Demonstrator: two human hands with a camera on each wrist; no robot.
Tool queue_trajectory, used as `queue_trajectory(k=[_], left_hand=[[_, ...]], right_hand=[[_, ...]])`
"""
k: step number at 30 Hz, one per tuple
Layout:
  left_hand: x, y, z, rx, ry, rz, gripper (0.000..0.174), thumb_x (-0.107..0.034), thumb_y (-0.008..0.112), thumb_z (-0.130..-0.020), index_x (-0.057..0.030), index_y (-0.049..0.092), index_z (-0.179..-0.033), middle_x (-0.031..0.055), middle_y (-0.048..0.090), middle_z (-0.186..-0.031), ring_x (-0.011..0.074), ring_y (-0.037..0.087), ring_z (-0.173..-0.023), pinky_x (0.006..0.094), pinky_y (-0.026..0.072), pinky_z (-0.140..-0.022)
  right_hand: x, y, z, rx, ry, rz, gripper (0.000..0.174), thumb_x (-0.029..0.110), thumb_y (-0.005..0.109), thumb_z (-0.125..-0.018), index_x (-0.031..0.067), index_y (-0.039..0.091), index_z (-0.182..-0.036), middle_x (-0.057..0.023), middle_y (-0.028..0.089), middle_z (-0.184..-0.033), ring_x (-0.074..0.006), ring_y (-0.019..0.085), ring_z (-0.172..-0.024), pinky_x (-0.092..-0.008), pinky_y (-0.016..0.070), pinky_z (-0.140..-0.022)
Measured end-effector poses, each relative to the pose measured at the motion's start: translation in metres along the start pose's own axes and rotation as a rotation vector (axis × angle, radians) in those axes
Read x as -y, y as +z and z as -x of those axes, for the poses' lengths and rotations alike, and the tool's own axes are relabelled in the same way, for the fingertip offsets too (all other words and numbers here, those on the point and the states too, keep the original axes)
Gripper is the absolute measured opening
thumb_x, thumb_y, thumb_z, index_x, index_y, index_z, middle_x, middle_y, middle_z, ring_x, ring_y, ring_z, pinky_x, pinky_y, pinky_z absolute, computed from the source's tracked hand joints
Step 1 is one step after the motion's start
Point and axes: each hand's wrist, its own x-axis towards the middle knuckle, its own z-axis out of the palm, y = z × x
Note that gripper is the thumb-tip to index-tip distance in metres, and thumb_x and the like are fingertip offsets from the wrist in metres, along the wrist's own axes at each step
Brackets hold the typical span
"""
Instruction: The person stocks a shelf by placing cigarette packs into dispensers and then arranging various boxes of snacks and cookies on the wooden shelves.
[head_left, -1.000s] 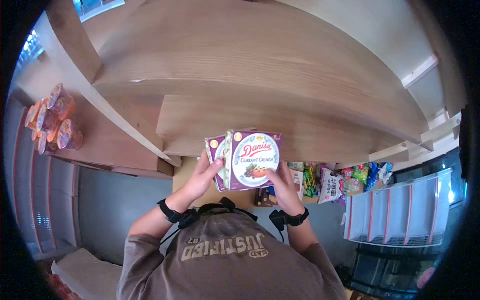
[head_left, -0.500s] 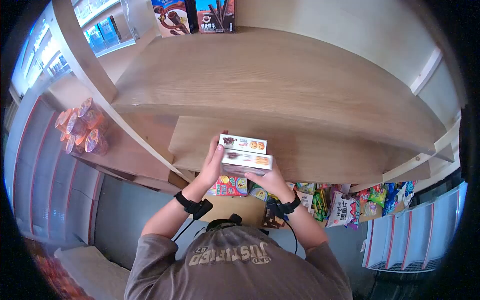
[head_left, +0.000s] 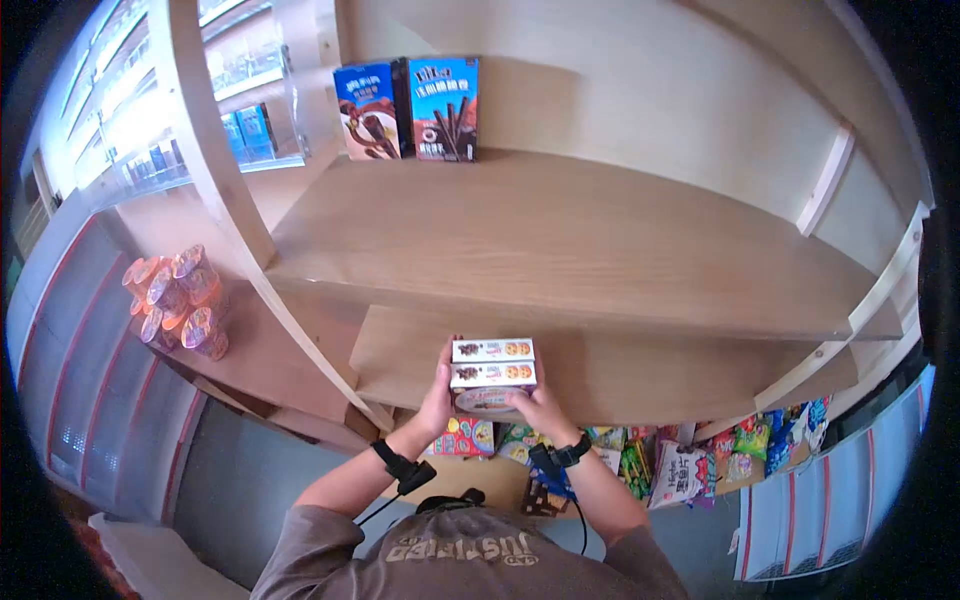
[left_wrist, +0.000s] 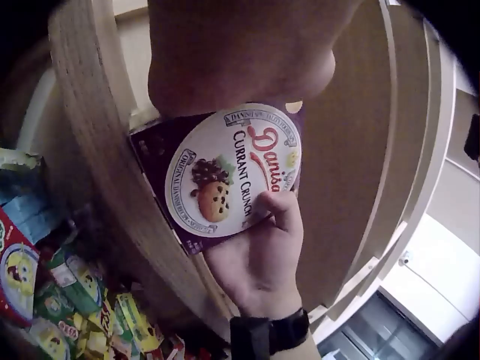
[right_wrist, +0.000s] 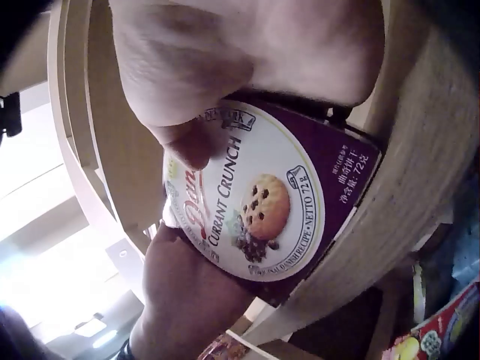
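Two purple and white Danisa currant crunch cookie boxes (head_left: 493,375) stand one behind the other between my hands, their narrow white sides up in the head view. My left hand (head_left: 437,400) grips them from the left side. From the right, my right hand (head_left: 540,408) holds them, its thumb on the front face. The left wrist view shows the near box's round label (left_wrist: 240,176) with the right thumb over its edge. In the right wrist view the same purple box (right_wrist: 277,195) sits beside the wooden shelf edge. The hands' far fingers are mostly hidden behind the boxes.
The boxes are at the front of the lower wooden shelf (head_left: 640,375). Above it is an upper shelf (head_left: 600,240) bearing two wafer roll boxes (head_left: 445,110). Orange-lidded cups (head_left: 180,300) are stacked at left. Snack bags (head_left: 685,470) lie below at right.
The boxes have tipped from label facing up to narrow sides up and drawn level together. The head view has risen, bringing the wafer roll boxes on the upper shelf into view.
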Motion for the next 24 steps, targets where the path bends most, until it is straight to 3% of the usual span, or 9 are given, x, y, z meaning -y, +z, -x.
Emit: queue_trajectory(k=[4,8,14,16,18,20,22,23,24], left_hand=[[-0.005,0.000,0.000,-0.025,-0.036,0.038,0.071,-0.054,0.022,-0.103,-0.0067,0.011,-0.154,0.0136,0.027,-0.155,0.0268,0.029,-0.142,0.0391,0.0237,-0.117],[0.005,-0.007,0.013,0.025,-0.108,0.154,0.066,-0.050,0.020,-0.105,-0.0066,0.013,-0.154,0.0130,0.033,-0.151,0.0254,0.034,-0.139,0.0377,0.0261,-0.116],[-0.078,0.004,0.060,0.474,0.085,0.066,0.079,-0.064,0.016,-0.098,-0.0081,0.015,-0.154,0.0172,0.018,-0.158,0.0311,0.019,-0.146,0.0441,0.0161,-0.118],[-0.093,-0.007,0.056,0.539,0.250,-0.085,0.080,-0.066,0.015,-0.097,-0.0084,0.022,-0.153,0.0191,0.018,-0.158,0.0331,0.019,-0.146,0.0457,0.0148,-0.118],[-0.109,-0.016,0.055,0.604,0.278,-0.249,0.085,-0.068,0.012,-0.096,-0.0057,0.021,-0.152,0.0203,0.016,-0.158,0.0346,0.020,-0.146,0.0504,0.0233,-0.114],[-0.109,-0.019,0.054,0.590,0.276,-0.176,0.079,-0.065,0.018,-0.098,-0.0066,0.028,-0.150,0.0202,0.019,-0.157,0.0330,0.021,-0.145,0.0476,0.0232,-0.114],[-0.110,-0.020,0.054,0.552,0.231,-0.119,0.078,-0.064,0.021,-0.098,-0.0056,0.029,-0.150,0.0199,0.021,-0.156,0.0325,0.025,-0.143,0.0461,0.0319,-0.110],[-0.107,-0.022,0.054,0.556,0.238,-0.098,0.076,-0.062,0.025,-0.099,-0.0045,0.031,-0.148,0.0199,0.024,-0.154,0.0318,0.029,-0.140,0.0437,0.0378,-0.105],[-0.108,-0.024,0.053,0.565,0.244,-0.096,0.076,-0.062,0.025,-0.099,-0.0045,0.031,-0.148,0.0199,0.024,-0.154,0.0318,0.029,-0.140,0.0437,0.0378,-0.105]], right_hand=[[0.007,0.007,0.007,-0.026,-0.131,0.231,0.095,0.000,0.063,-0.083,0.0036,-0.001,-0.154,-0.0146,0.037,-0.145,-0.0225,0.040,-0.133,-0.0368,0.0360,-0.109],[0.007,0.004,0.019,-0.069,-0.164,0.376,0.081,0.016,0.078,-0.077,-0.0026,0.027,-0.137,-0.0163,0.049,-0.127,-0.0232,0.050,-0.120,-0.0393,0.0408,-0.104],[0.152,0.031,0.082,0.040,-0.050,0.463,0.096,0.024,0.090,-0.064,0.0016,0.030,-0.134,-0.0174,0.053,-0.124,-0.0248,0.053,-0.119,-0.0406,0.0427,-0.101],[0.198,0.019,0.087,0.186,-0.261,0.486,0.095,0.026,0.091,-0.062,0.0060,0.032,-0.133,-0.0188,0.048,-0.130,-0.0256,0.050,-0.121,-0.0400,0.0423,-0.100],[0.230,-0.001,0.086,0.144,-0.281,0.428,0.089,0.039,0.094,-0.051,0.0053,0.048,-0.118,-0.0179,0.055,-0.116,-0.0266,0.059,-0.101,-0.0400,0.0523,-0.086],[0.280,0.019,0.085,-0.086,-0.268,0.234,0.066,0.044,0.082,-0.072,0.0092,0.051,-0.118,-0.0150,0.055,-0.116,-0.0278,0.057,-0.106,-0.0442,0.0499,-0.093],[0.302,-0.004,0.093,-0.233,-0.162,0.815,0.057,0.050,0.046,-0.097,0.0088,0.044,-0.136,-0.0101,0.051,-0.134,-0.0261,0.049,-0.126,-0.0467,0.0405,-0.107],[0.322,-0.020,0.074,-0.256,-0.196,1.076,0.094,0.053,0.075,-0.073,0.0041,0.037,-0.144,-0.0140,0.049,-0.143,-0.0260,0.042,-0.134,-0.0453,0.0250,-0.115],[0.325,-0.037,0.050,-0.223,-0.426,0.727,0.092,0.045,0.079,-0.072,0.0017,0.039,-0.142,-0.0129,0.049,-0.141,-0.0264,0.044,-0.132,-0.0455,0.0306,-0.112]])
